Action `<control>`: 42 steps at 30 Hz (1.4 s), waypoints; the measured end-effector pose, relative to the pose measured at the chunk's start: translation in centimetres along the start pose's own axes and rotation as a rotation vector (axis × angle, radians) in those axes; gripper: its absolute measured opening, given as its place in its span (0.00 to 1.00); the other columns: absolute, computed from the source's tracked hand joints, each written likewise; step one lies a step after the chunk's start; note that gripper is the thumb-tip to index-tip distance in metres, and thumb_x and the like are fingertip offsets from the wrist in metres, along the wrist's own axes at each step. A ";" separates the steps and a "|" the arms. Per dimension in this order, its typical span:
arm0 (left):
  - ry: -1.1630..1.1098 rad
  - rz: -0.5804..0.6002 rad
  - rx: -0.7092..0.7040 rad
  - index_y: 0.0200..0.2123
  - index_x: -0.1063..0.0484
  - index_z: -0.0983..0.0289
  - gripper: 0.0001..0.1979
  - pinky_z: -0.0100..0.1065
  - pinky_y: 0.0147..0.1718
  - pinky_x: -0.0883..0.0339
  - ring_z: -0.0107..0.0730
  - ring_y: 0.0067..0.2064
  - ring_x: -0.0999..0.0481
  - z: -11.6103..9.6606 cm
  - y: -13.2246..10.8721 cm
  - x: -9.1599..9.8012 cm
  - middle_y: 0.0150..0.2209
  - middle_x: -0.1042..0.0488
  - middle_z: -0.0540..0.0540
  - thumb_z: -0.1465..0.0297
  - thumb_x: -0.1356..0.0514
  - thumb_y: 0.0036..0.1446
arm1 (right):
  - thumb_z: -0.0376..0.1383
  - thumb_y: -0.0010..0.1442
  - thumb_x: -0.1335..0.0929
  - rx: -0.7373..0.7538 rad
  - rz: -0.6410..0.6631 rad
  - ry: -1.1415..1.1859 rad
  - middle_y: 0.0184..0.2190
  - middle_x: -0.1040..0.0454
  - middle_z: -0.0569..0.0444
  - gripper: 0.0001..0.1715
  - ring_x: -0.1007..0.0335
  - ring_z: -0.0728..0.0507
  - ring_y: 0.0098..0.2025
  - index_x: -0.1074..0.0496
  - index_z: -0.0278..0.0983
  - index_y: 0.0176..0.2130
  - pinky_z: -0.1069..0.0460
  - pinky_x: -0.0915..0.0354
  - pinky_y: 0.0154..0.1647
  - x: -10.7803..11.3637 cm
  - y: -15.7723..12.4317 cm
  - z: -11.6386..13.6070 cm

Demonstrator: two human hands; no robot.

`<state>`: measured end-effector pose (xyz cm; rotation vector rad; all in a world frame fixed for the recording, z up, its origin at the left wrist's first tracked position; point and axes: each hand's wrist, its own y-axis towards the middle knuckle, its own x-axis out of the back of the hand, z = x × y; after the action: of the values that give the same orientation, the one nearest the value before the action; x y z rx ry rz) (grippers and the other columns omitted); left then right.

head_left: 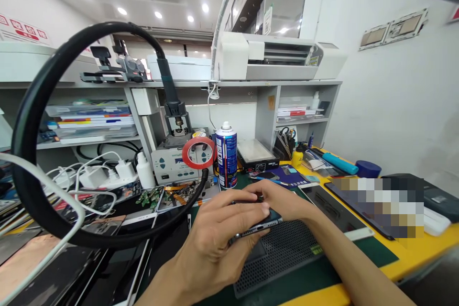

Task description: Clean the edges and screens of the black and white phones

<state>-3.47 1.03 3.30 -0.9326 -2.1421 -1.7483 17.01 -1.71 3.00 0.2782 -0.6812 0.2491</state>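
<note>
Above the bench I hold a dark smartphone [263, 222] tilted, its lower edge with port openings turned towards me. My left hand [218, 234] is closed round the phone, with fingers over the top and the thumb beneath. My right hand [278, 198] reaches across to the phone's far side, and its fingers are bent against it. Their tips are partly hidden, so I cannot tell whether they hold anything more. Under the phone lies a black perforated mat [287, 253] on a green work mat [373, 251].
A blue spray can [226, 158] stands behind my hands, beside a red tape roll [184, 153] and a hot-air station [167, 165]. Its thick black hose [27, 105] loops at left. Phone screens [118, 253] lie at left; a white-framed tablet [332, 208] lies at right.
</note>
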 end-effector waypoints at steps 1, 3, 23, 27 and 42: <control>0.005 0.003 0.000 0.53 0.26 0.60 0.19 0.39 0.53 0.29 0.37 0.51 0.24 0.0 0.0 0.0 0.45 0.19 0.54 0.78 0.37 0.59 | 0.30 0.52 0.34 -0.007 -0.004 -0.004 0.36 0.21 0.53 0.12 0.29 0.41 0.39 0.23 0.34 0.37 0.52 0.36 0.36 0.0 0.0 0.0; 0.009 -0.006 -0.017 0.53 0.26 0.60 0.19 0.40 0.52 0.28 0.38 0.51 0.23 0.1 0.0 -0.1 0.44 0.19 0.55 0.78 0.37 0.59 | 0.30 0.52 0.34 -0.017 -0.007 -0.015 0.36 0.20 0.53 0.13 0.28 0.40 0.39 0.23 0.34 0.37 0.52 0.36 0.36 0.0 0.0 -0.1; -0.073 -0.144 0.107 0.49 0.23 0.61 0.15 0.31 0.44 0.26 0.33 0.44 0.21 0.5 -0.3 -0.4 0.43 0.20 0.53 0.79 0.37 0.59 | 0.25 0.50 0.36 -0.012 -0.027 -0.040 0.30 0.21 0.56 0.17 0.28 0.45 0.32 0.20 0.34 0.37 0.54 0.37 0.31 -0.3 0.4 -1.6; 0.062 -0.323 0.387 0.43 0.21 0.58 0.08 0.24 0.35 0.28 0.28 0.35 0.21 0.8 -0.2 0.5 0.35 0.20 0.47 0.73 0.36 0.60 | 0.31 0.56 0.35 -0.157 -0.340 -0.124 0.32 0.21 0.52 0.18 0.28 0.45 0.31 0.22 0.34 0.45 0.54 0.37 0.31 1.1 0.5 -3.3; -0.054 -0.134 0.645 0.38 0.20 0.61 0.12 0.26 0.30 0.32 0.34 0.35 0.23 1.9 -0.4 0.0 0.34 0.20 0.49 0.59 0.38 0.60 | 0.33 0.55 0.33 -0.438 -0.587 -0.519 0.35 0.19 0.49 0.13 0.25 0.39 0.41 0.19 0.37 0.36 0.53 0.39 0.38 2.9 -0.1 -6.7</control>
<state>-3.34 2.77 2.49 -0.6700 -2.5960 -0.9530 23.12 0.79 -0.14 0.1089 -1.1069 -0.5499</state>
